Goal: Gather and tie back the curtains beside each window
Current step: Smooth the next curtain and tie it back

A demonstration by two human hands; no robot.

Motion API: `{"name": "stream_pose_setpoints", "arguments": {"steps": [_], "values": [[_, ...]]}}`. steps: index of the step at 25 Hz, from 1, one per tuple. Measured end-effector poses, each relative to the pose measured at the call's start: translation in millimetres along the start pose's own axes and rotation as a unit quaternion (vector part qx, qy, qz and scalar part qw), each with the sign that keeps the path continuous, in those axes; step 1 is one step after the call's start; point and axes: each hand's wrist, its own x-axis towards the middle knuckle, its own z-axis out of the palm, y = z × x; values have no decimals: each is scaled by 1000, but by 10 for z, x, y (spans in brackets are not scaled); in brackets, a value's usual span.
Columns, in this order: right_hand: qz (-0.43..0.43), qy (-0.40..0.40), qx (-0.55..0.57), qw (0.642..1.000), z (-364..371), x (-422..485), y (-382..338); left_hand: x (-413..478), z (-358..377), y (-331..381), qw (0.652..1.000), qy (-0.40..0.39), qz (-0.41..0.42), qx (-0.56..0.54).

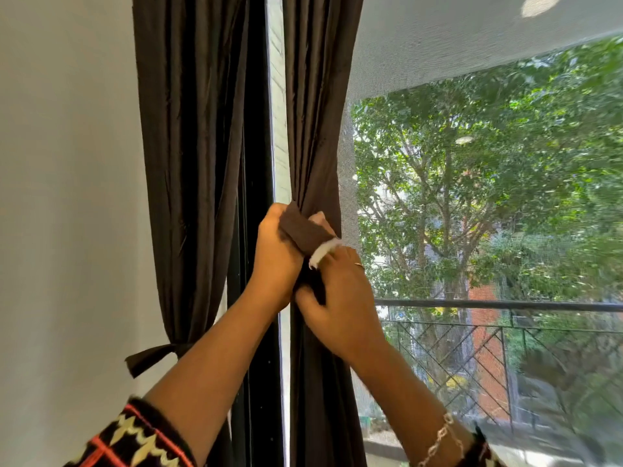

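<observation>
Step in hand: tying the right curtain (313, 129). It's bunched to a narrow waist just right of the window frame post (266, 163), at the left edge of the window (472, 197).

Your left hand (276, 254) is clenched round the bunch and pins the upper end of the tie band (305, 230). Your right hand (340, 305) grips the lower end, with the dark tail caught under the thumb. The band's white patch (323, 252) sits between the two hands. The band crosses the front of the bunch; can't tell if it runs fully round behind.

Next, my read: hold the left fist tight so the pleats don't spread, pull the tail snug, then close it. Knot or fastener, can't tell which the white patch is for.

Count: 2 curtains, 2 bands, 2 hands. The left curtain (188, 163), against the wall (67, 197), is already cinched, its tied band (151, 355) knotted low on the wall side. One of the two in view is done.
</observation>
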Motion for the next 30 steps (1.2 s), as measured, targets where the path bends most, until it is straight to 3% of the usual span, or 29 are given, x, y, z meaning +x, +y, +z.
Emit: {"name": "stream_pose_setpoints", "arguments": {"steps": [2,4,5,8,9,10,11,13,16,20,27,30], "values": [[42,54,174,982,-126,63,113,49,12,-44,999,30,-19,-17],[112,141,244,953,-272,258,315,70,4,-65,999,23,-22,-42],[162,134,266,941,-341,382,414,69,-6,-71,999,9,-7,-30],[311,-49,376,872,-395,619,493,54,-34,-82,1000,-15,20,-4],[344,-90,398,846,-370,625,491,47,-37,-84,1000,-19,18,-4],[357,-109,389,842,-357,609,484,48,-40,-78,1000,-19,17,-6],[359,-111,372,849,-355,599,482,45,-35,-68,1000,-16,18,-5],[321,-61,296,898,-368,581,449,36,-35,-78,1000,-8,22,4],[227,45,85,969,-349,563,365,24,16,-104,1000,1,15,6],[195,28,-114,974,-278,461,215,-13,98,-104,1000,8,26,8],[198,15,-6,980,-365,504,160,-61,92,-48,996,-14,-60,-71],[221,-4,20,975,-463,534,163,-87,72,-49,998,-59,-14,-3]]}}
